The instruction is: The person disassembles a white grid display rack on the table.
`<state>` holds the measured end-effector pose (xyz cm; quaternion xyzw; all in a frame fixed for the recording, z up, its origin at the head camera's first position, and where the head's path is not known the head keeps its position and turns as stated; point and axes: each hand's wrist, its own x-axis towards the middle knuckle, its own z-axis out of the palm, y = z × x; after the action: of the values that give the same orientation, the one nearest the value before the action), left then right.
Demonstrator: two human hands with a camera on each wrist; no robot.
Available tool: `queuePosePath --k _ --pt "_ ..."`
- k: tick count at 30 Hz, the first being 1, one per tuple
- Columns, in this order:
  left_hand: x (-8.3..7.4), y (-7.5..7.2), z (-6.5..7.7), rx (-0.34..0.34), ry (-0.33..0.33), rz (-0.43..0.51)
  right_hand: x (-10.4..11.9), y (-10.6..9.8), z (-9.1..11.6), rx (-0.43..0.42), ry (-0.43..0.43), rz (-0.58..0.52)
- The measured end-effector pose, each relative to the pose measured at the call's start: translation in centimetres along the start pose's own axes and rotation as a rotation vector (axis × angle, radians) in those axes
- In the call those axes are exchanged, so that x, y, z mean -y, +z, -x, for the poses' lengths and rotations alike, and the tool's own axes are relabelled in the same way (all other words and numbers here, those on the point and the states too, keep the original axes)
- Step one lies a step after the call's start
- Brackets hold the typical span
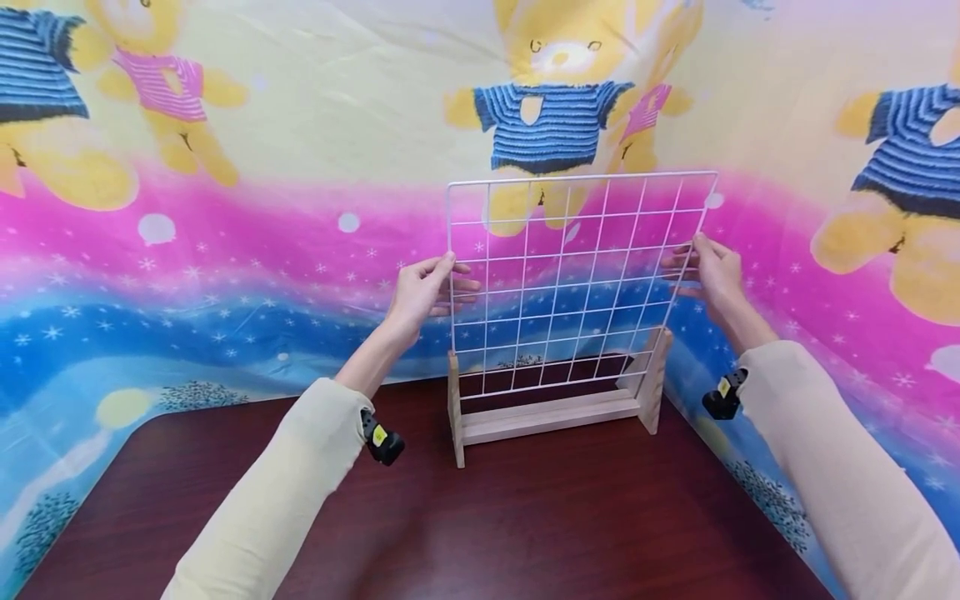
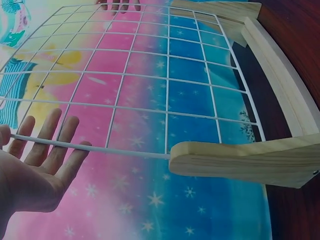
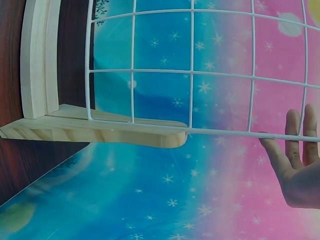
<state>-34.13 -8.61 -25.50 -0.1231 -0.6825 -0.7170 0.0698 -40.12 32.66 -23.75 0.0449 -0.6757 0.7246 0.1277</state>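
Note:
A white wire grid panel stands upright between the two wooden side posts of a stand. My left hand pinches the panel's left edge wire, thumb in front and the other fingers spread behind the grid. On the opposite edge my right hand holds the wire the same way, a little higher up. The left wrist view shows the left fingers reaching past the edge wire, above the rounded end of a wooden post. In the right wrist view, the right hand's thumb is out of frame.
The stand rests on a dark reddish-brown table, near its back right corner. Behind it hangs a colourful cloth printed with bears and snowflakes, which continues along the right side. Small black cameras are strapped at both wrists.

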Motion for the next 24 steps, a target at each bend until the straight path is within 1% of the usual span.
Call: queuePosePath --k 5,11,15,17,21,24 --pt "-0.3 0.1 -0.1 0.003 0.017 -0.014 0.4 -0.1 0.1 -0.005 0.005 0.01" --pt "-0.8 0.1 -0.2 -0.013 0.039 -0.019 1.0 0.1 0.2 -0.005 0.03 0.011" --pt "-1.0 0.1 -0.2 -0.022 0.022 -0.021 1.3 0.1 0.3 -0.006 0.052 0.02" --pt "-1.0 0.0 -0.2 -0.027 0.017 -0.006 1.5 0.1 0.3 -0.001 0.058 0.022" --pt "-1.3 0.1 -0.4 -0.037 0.021 0.011 1.9 0.1 0.3 0.012 0.064 -0.022" --pt "-1.5 0.2 -0.6 -0.038 0.024 0.002 2.1 0.1 0.1 0.007 0.066 -0.041"
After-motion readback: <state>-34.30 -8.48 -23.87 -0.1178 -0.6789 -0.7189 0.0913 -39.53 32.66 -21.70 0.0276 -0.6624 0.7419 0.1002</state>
